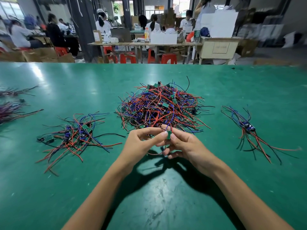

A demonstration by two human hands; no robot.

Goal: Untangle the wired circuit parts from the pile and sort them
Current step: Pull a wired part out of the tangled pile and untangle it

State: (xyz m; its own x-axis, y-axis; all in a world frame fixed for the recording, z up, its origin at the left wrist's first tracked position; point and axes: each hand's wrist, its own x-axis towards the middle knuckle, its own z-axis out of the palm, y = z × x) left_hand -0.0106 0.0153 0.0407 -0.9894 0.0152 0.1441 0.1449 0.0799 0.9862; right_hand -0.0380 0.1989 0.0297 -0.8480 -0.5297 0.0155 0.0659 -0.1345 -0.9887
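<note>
While both hands pinch one small green board [169,135], left hand [141,143] and right hand [184,146] sit just before the tangled pile [159,107]. Sorted bunches lie left [73,136] and right [249,130] on the green table [49,196].

Wire bundles [10,103] run off the left edge; the workers [103,22] behind are blurred; fingers [166,152] hide some wire.

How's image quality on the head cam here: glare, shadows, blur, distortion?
Head view: overhead glare streaks the green table at far left; both hands, left hand and right hand, cast hard dark shadows toward the camera; central wire pile sharp; background workers soft and blurred; wide-angle bowing stretches the frame edges.
</note>
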